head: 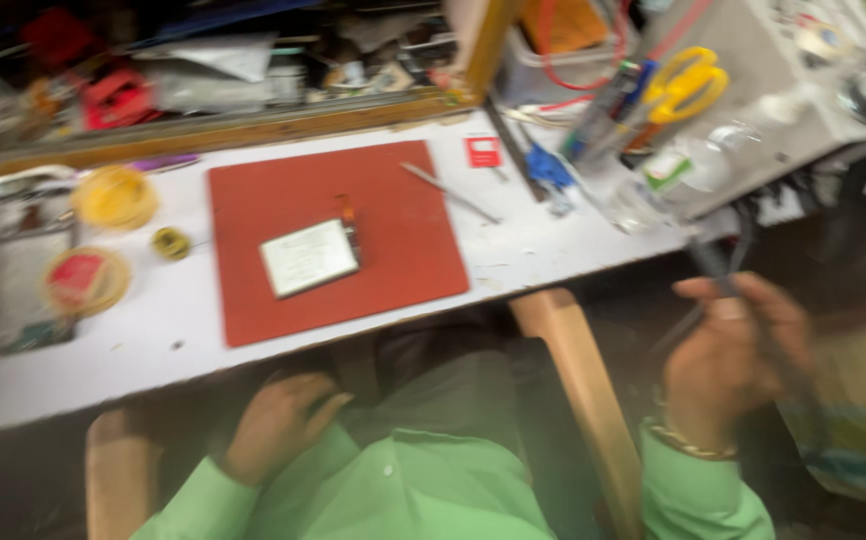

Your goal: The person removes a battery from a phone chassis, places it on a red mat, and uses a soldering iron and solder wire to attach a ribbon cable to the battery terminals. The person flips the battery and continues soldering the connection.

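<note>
Tool: a thin dark rod-like tool (718, 275) in the right hand, its long axis running steeply from the fingers up and slightly left toward the table edge, upper end just past the fingertips; blur hides what kind of tool it is
Right hand: right hand (733, 360) raised off to the right of the white table (553, 245), below its edge, back of the hand toward the camera, fingers curled closed around the tool, a bracelet at the wrist, green sleeve below
Left hand: left hand (278, 425) low in front of the body, under the table edge, fingers loosely bent and holding nothing, resting near the lap by a wooden chair arm (113, 470)
On the table: a red mat (403, 200) well beyond the left fingertips, with a small flat white-faced panel (308, 258) lying on it, tilted slightly, an orange tab at its upper right corner
Nearby: yellow-handled scissors (688, 85) above the right fingers; a thin metal tool (450, 193) at the mat's right edge
Hard to see: the whole view is motion-blurred; the tool's lower end is lost behind the palm
</note>
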The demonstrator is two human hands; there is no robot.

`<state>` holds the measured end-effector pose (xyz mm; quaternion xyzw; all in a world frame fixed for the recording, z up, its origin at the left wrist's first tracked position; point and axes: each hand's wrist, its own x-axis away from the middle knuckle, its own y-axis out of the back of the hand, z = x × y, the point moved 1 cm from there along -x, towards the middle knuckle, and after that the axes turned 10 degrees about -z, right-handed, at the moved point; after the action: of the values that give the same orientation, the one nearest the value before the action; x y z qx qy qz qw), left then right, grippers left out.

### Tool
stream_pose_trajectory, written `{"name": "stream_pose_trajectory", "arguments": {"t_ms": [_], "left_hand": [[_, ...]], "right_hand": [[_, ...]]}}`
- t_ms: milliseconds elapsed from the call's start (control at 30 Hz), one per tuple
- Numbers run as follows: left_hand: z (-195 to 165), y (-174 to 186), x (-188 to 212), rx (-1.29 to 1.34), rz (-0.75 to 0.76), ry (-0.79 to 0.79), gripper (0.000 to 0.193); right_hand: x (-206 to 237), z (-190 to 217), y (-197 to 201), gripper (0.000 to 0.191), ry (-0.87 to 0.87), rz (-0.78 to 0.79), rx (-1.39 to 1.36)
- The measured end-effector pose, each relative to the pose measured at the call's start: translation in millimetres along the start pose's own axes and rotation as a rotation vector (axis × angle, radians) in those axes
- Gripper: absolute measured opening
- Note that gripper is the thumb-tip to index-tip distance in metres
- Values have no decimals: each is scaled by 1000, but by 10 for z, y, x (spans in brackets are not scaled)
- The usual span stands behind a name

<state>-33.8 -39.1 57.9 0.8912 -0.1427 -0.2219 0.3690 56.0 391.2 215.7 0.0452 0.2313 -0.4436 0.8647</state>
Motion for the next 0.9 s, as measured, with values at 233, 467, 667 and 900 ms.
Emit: {"name": "stream_pose_trajectory", "arguments": {"t_ms": [233, 467, 667, 900], "left_hand": [[756, -555, 164, -527, 143, 116, 51], [606, -775, 71, -555, 110, 129, 51], [132, -703, -85, -577, 114, 152, 52], [430, -769, -35, -585, 114, 165, 52]], "right_hand": [[-848, -375, 1925, 22, 251, -576, -53], [-2072, -1096, 2580, 16, 191, -489, 94], [-2684, -1504, 2221, 13, 234, -365, 210], [-2904, -1643, 1897, 17, 364, -294, 471]]}}
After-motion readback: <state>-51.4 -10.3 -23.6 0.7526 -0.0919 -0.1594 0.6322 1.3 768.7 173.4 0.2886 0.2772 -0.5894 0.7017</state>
